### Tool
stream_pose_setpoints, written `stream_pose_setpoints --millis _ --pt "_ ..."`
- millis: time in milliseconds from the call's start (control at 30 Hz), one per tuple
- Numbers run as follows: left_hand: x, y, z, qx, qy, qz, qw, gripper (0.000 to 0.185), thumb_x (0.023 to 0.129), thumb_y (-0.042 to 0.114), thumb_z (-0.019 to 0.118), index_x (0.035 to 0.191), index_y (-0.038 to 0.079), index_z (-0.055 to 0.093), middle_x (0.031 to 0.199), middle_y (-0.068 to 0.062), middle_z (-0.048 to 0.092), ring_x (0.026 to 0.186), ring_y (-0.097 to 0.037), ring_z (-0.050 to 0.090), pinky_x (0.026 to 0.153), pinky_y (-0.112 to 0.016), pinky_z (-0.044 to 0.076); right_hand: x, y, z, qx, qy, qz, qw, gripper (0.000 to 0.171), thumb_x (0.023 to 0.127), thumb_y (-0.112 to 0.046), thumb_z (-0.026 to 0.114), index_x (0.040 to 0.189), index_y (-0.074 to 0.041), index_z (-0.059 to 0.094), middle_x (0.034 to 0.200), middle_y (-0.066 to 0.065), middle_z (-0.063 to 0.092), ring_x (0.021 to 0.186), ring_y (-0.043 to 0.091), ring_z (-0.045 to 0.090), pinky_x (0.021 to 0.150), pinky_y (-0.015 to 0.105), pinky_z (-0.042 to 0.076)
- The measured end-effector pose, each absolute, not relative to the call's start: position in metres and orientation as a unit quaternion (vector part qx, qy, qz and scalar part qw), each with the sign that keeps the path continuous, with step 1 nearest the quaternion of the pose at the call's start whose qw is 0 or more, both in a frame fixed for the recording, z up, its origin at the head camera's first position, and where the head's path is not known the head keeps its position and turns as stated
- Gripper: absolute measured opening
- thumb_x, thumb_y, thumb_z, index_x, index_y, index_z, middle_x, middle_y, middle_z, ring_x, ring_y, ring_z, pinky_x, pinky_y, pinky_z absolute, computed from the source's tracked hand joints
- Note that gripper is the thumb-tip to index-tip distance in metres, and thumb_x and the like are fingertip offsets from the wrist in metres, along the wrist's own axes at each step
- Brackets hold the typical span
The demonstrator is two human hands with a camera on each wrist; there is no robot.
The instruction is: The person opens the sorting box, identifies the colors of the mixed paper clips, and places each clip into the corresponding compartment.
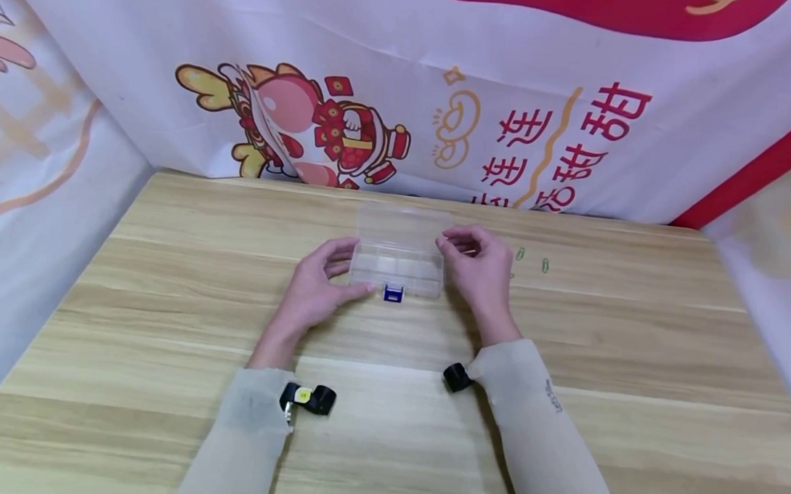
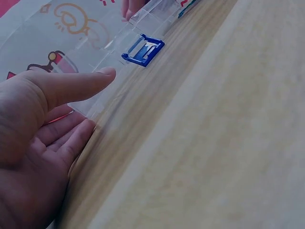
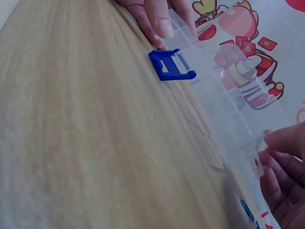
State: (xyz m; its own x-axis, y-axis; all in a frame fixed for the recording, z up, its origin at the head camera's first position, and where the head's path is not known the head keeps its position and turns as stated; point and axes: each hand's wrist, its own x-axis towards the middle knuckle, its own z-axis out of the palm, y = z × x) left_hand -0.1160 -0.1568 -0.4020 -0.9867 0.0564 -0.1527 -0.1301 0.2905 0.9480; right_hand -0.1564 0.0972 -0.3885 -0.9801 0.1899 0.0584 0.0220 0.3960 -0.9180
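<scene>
Head cam: clear box (image 1: 397, 269) sits nr centre on the wood table (image 1: 389, 436), lid (image 1: 403, 222) back at 12 o'c, blue clasp (image 1: 394, 295) at its 6 o'c edge. L hand (image 1: 318, 284) is at the box's 9 o'c end, thumb along front, fingers round toward back; I read that as a steadying hold. R hand (image 1: 483, 268) is at 3 o'c, thumb + forefinger pinching the corner at 2 o'c; from my feed can't tell if it's lid or wall. Green clips (image 1: 545, 265) lie just past R hand, also 3 o'c.

L wrist cam: L thumb and fingers stand apart, bracketing the box corner; clasp is at approx 2 o'c from the thumb tip. Risk imo: if that hold's too loose, box could twist under any R-hand push.

R wrist cam: R thumb's at the box end, other fingers curled below. I see clips btwn 4 and 5 o'c, so a knuckle sweep might scatter 'em. Uneven force at one corner could also strain the lid.
</scene>
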Motion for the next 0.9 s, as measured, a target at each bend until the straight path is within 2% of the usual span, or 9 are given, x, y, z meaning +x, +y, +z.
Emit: stream_pose_setpoints --millis 200,400,700,900 --pt "-0.117 -0.155 -0.403 -0.026 0.797 0.599 0.076 0.084 0.081 0.007 0.093 0.155 0.013 0.053 0.154 -0.013 0.059 0.141 -0.033 0.061 0.121 -0.044 0.053 -0.161 0.095 -0.393 -0.063 -0.839 0.536 0.068 0.019 0.094 -0.007 0.081 0.113 -0.011 0.081 0.106 0.008 0.079 0.097 0.02 0.071 0.087 0.031 0.062" --pt "-0.117 -0.155 -0.401 -0.027 0.801 0.593 0.075 0.084 0.083 0.006 0.092 0.156 0.013 0.052 0.153 -0.013 0.059 0.14 -0.033 0.061 0.121 -0.045 0.053 -0.162 0.093 -0.393 -0.06 -0.84 0.535 0.066 0.02 0.093 -0.005 0.081 0.112 -0.01 0.08 0.106 0.007 0.078 0.097 0.021 0.07 0.088 0.034 0.062" --pt "-0.117 -0.156 -0.402 -0.024 0.807 0.585 0.079 0.084 0.085 0.006 0.09 0.159 0.017 0.051 0.154 -0.012 0.058 0.141 -0.033 0.059 0.122 -0.045 0.052 -0.159 0.096 -0.393 -0.054 -0.84 0.534 0.077 0.017 0.094 -0.006 0.08 0.111 -0.01 0.08 0.105 0.008 0.079 0.096 0.021 0.07 0.085 0.032 0.061" --pt "-0.118 -0.156 -0.405 -0.026 0.81 0.581 0.079 0.084 0.086 0.008 0.09 0.16 0.018 0.05 0.155 -0.012 0.057 0.142 -0.033 0.059 0.122 -0.046 0.052 -0.15 0.121 -0.393 -0.071 -0.836 0.536 0.098 0.016 0.094 -0.011 0.081 0.11 -0.01 0.081 0.104 0.007 0.079 0.093 0.018 0.069 0.082 0.027 0.06"
